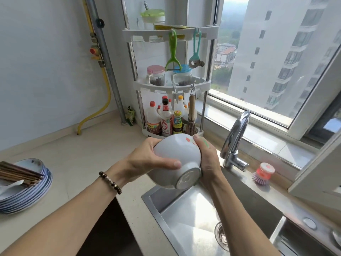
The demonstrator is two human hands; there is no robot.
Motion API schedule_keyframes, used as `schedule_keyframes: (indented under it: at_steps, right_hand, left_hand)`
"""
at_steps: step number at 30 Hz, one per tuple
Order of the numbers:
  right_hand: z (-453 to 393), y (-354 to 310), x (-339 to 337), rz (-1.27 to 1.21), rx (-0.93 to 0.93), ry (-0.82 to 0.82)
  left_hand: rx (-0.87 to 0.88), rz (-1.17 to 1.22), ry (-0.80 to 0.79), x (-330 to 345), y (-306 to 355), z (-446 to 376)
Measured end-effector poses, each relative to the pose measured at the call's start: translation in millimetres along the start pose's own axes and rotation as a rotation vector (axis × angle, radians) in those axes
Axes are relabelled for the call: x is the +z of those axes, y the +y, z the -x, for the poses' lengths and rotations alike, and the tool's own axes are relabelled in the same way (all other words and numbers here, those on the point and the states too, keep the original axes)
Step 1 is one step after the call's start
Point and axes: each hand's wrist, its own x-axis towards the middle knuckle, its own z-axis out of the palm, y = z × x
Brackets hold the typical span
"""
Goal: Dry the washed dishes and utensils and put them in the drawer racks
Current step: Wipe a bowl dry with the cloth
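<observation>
Both hands are on the white bowl (177, 154), tipped with its foot ring facing the camera, held up over the near corner of the steel sink (184, 218). The left hand (147, 159) wraps it from one side, thumb laid flat across the bowl's wall just above the foot ring. The right hand (208, 159) cups the opposite side, fingers curled over the rim. Well off past the left wrist, a stack of plates (27, 193) carries chopsticks (18, 174) and a spoon (11, 185). The faucet (236, 139) stands just beyond the right knuckles.

The bowl (177, 159) hides its own inside; the plate stack (27, 193) is cut off at left.
</observation>
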Motion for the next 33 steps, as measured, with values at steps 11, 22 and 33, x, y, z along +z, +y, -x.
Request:
schedule_keyframes:
  at_steps: [11,22,33]
  right_hand:
    - [15.0,20.2,6.2,0.522,-0.358,-0.236]
    - [27.4,27.3,12.4,0.450,-0.367,-0.114]
    - [15.0,-8.1,9.9,0.410,-0.422,-0.077]
  left_hand:
    - [-0.090,-0.119,0.273,12.0,-9.4,-11.5]
    - [0.074,-0.185,0.398,19.7,-2.2,-12.3]
    - [0.166,-0.366,0.189,19.5,19.7,-8.0]
